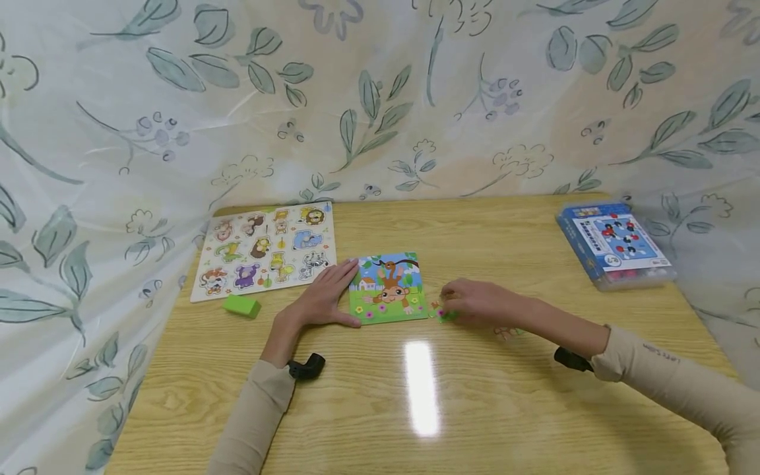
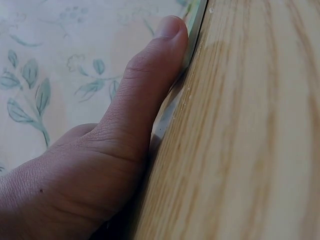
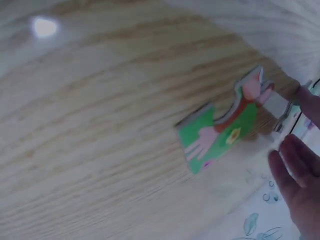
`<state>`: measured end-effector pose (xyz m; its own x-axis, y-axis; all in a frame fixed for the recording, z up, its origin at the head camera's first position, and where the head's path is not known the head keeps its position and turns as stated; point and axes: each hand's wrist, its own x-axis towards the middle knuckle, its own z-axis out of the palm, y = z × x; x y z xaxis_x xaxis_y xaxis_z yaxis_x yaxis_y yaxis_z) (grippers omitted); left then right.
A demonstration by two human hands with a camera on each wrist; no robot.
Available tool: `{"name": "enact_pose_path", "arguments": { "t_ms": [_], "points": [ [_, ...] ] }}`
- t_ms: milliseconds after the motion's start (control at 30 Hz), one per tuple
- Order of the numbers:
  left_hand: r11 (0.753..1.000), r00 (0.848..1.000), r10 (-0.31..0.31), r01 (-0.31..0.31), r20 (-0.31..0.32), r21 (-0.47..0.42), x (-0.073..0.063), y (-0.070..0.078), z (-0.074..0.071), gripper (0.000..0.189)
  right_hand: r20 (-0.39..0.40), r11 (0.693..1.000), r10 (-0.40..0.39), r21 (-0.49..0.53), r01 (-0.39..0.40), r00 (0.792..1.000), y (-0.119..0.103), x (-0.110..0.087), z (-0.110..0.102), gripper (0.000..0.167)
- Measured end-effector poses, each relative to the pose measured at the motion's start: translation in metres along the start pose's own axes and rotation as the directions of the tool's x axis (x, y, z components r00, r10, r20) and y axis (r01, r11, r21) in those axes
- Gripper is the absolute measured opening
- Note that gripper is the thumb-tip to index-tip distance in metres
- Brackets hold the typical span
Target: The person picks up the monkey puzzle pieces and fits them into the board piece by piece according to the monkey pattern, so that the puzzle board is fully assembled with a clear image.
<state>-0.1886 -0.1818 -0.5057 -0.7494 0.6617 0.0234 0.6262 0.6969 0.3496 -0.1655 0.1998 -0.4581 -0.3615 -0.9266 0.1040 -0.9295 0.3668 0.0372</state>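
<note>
In the head view a square monkey puzzle (image 1: 388, 288) lies on the table. My left hand (image 1: 323, 297) rests flat against its left side, fingers extended and thumb at the lower corner. That thumb (image 2: 155, 65) touches the puzzle's edge in the left wrist view. Just right of the puzzle, my right hand (image 1: 475, 300) bends over small puzzle pieces (image 1: 441, 311). In the right wrist view its thumb and fingertips pinch a puzzle piece (image 3: 286, 117), seen nearly edge-on. A loose green puzzle piece (image 3: 225, 127) with a pink hand print lies nearby.
An animal puzzle board (image 1: 264, 251) lies at the back left, with a green block (image 1: 242, 306) before it. At the back right stands a blue boxed set (image 1: 614, 244). More pieces (image 1: 507, 332) lie beneath the right forearm. A floral cloth (image 1: 380, 99) hangs behind the table.
</note>
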Motion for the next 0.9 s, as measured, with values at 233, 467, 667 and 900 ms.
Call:
{"name": "enact_pose_path", "arguments": {
  "t_ms": [233, 467, 667, 900],
  "points": [
    [1.0, 1.0, 0.003, -0.003, -0.005, -0.005, -0.001, -0.001, 0.001, 0.126, 0.034, 0.996, 0.045, 0.078, -0.047, 0.998, 0.002, -0.002, -0.002, 0.027],
    [1.0, 0.999, 0.025, -0.025, -0.027, -0.016, -0.002, -0.002, 0.001, 0.127, 0.084, 0.967, 0.122, 0.215, -0.138, 0.989, 0.012, -0.004, 0.005, 0.025],
    [1.0, 0.999, 0.028, -0.028, -0.028, -0.012, -0.002, -0.002, 0.0, 0.126, 0.078, 0.936, 0.153, 0.308, -0.17, 0.985, 0.014, 0.003, -0.002, 0.032],
    [0.999, 0.998, 0.035, -0.035, -0.043, -0.012, -0.001, -0.001, 0.0, 0.125, 0.091, 0.926, 0.109, 0.353, -0.134, 0.99, -0.002, 0.047, -0.004, 0.034]
  ]
}}
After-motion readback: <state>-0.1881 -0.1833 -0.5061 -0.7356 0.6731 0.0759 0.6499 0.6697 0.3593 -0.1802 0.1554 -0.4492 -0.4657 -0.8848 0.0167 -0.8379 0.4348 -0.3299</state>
